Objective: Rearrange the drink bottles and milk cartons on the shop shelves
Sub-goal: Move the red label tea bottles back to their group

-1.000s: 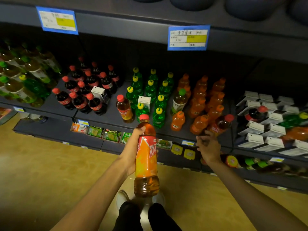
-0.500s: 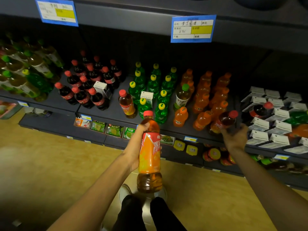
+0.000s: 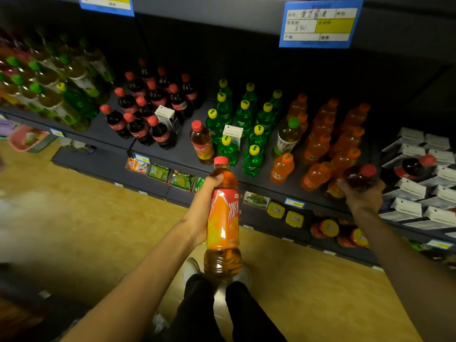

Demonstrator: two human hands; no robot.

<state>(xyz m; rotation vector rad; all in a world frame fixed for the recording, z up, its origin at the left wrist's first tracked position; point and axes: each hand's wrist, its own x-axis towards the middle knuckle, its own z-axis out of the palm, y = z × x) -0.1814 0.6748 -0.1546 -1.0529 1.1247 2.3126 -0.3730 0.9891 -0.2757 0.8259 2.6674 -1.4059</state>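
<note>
Two tea bottles are in my hands: left hand wraps one tea bottle below the shelf; right hand fingers clasp another at the shelf's front edge, tilted. It could knock over neighbouring orange bottles.

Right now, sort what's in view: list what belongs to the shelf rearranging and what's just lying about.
Part of the job:
- iced tea bottle, gripped by left hand
- red-capped bottle, gripped by right hand
- stray milk carton among green bottles
- milk cartons on the right

Lying about:
- pink basket
- snack packets below
- price tag
</note>
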